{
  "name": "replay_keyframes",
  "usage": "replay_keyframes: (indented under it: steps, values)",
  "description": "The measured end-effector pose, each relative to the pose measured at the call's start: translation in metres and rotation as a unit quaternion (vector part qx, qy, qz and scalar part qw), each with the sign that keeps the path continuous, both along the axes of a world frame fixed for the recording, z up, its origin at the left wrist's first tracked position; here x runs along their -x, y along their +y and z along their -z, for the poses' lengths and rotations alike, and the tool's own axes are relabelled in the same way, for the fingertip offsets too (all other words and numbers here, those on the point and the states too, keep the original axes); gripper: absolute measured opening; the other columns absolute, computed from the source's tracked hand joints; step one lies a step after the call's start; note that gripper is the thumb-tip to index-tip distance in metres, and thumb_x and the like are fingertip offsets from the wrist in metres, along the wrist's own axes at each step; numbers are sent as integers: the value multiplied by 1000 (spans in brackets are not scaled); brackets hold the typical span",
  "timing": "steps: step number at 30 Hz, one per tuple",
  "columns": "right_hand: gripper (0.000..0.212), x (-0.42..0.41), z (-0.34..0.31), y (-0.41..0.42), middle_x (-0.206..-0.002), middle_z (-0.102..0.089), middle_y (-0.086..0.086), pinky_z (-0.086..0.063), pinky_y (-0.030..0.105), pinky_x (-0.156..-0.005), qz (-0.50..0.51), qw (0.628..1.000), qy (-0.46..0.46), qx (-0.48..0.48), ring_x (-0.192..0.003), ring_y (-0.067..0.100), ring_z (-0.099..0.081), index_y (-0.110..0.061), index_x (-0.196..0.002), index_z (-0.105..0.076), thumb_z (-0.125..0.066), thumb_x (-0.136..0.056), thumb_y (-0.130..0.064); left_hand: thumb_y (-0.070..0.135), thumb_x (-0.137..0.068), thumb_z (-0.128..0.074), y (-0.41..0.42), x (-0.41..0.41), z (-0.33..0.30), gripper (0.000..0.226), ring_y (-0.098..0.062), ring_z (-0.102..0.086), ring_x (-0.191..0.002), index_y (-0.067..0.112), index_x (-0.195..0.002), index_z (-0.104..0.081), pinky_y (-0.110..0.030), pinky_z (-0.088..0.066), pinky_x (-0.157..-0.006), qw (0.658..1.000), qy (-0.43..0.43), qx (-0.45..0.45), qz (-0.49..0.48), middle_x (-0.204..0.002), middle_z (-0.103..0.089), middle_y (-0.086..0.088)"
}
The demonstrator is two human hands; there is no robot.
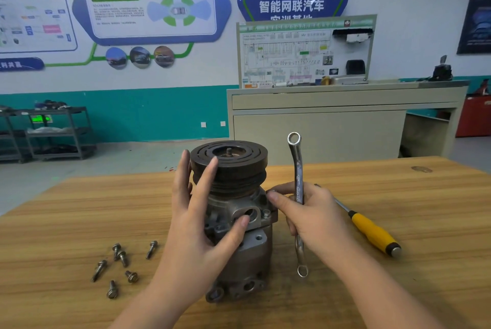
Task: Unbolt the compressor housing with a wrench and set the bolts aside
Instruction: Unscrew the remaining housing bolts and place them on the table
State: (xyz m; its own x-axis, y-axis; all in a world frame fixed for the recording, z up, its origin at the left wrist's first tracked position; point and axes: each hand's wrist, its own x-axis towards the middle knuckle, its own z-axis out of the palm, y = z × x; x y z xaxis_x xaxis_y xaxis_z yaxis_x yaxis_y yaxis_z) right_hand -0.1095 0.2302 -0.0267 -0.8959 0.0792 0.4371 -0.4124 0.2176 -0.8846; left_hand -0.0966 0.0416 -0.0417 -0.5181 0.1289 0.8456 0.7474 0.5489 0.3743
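Six loose bolts (117,265): scattered on the wooden table (398,196), left of the compressor (239,222).
Bolts left in housing: at least one (266,213), just beside the right fingertips; others hidden.
Compressor count: one, upright on the table, pulley (229,162) on top.
Left hand (196,222): fingers straight, steadying pulley and housing.
Right hand (313,217): curled round the one wrench (298,196), fingertips at the flange.
Screwdriver (372,230): one, idle at right.
Risk: compressor tipping under wrench torque, if the steadying hand slips.
Risk: bolts rolling off, lying loose.
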Motion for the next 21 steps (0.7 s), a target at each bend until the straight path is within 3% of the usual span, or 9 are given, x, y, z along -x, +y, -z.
replay_keyframes:
  steps: [4,8,12,17,21]
  values:
    - [12,2,1,1,-36,-48,-8,-35,12,-39,-11,1000,1,-24,-34,2,-44,-27,-88,-64,-60,-94,-18,47,-78,-66,0,0,0,80,-1,-7,-149,62,-143,-21,-15,-12,-118,1000,14,6,9,-162,4,20]
    - [7,4,1,2,-38,-45,-7,-36,18,-41,-41,999,-20,-1,-36,6,-43,-23,-96,-66,-61,-93,-17,43,-79,-69,-1,0,0,81,0,-8,-149,62,-142,-22,-23,-16,-116,1000,12,2,11,-161,3,20]
    - [16,7,-1,5,-42,-46,-4,-36,17,-38,-8,999,-6,44,-35,8,-43,-17,-87,-64,-77,-79,-20,39,-78,-69,-1,-1,0,82,2,-7,-148,60,-142,-23,-6,-12,-113,1000,1,-1,15,-161,3,21]
    - [7,7,-3,9,-41,-43,-2,-34,20,-39,-14,998,-15,56,-34,10,-40,-16,-78,-69,-73,-82,-13,44,-78,-68,0,-2,-1,80,1,-8,-148,62,-142,-22,-18,-14,-115,1000,0,1,11,-161,2,23]
    - [12,5,-3,7,-45,-48,1,-36,17,-39,-13,1000,-16,18,-37,8,-44,-15,-84,-68,-77,-79,-21,38,-77,-69,-1,-2,-1,83,3,-8,-147,63,-141,-23,-4,-12,-112,1000,-2,0,10,-161,1,22]
